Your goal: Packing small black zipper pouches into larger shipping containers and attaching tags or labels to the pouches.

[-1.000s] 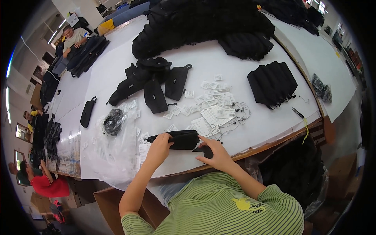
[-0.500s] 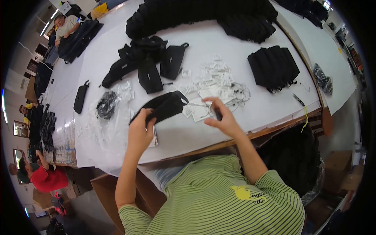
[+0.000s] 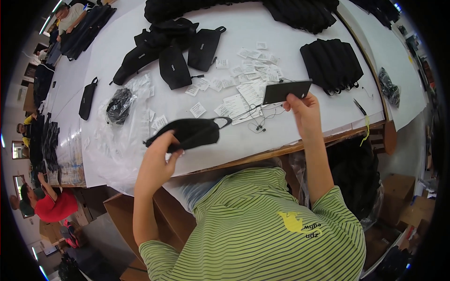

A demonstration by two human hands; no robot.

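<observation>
My left hand (image 3: 157, 161) grips a black zip pouch (image 3: 194, 133) by its left end, above the table's front edge. A fabric loop stands out at the pouch's right end. In my right hand (image 3: 307, 114) is a flat black hang tag (image 3: 283, 92), pinched at its lower right edge. A thin dark cord (image 3: 248, 111) stretches between the pouch's loop end and the tag; how it is fastened I cannot tell. Beneath and beyond the tag lie white paper labels (image 3: 253, 70), larger printed sheets (image 3: 236, 104) and loose black strings (image 3: 258, 125).
Black pouches (image 3: 173, 68) lie heaped beyond my left hand, with a single pouch (image 3: 88, 99) farther left. Clear plastic bags (image 3: 136, 117) sit nearby. A pouch stack (image 3: 332, 65) and thread snips (image 3: 360, 107) are at right. Other people work along the left.
My right hand has moved right and up and now shows the black hang tag broadside. My left hand and the pouch have shifted slightly down and left in view.
</observation>
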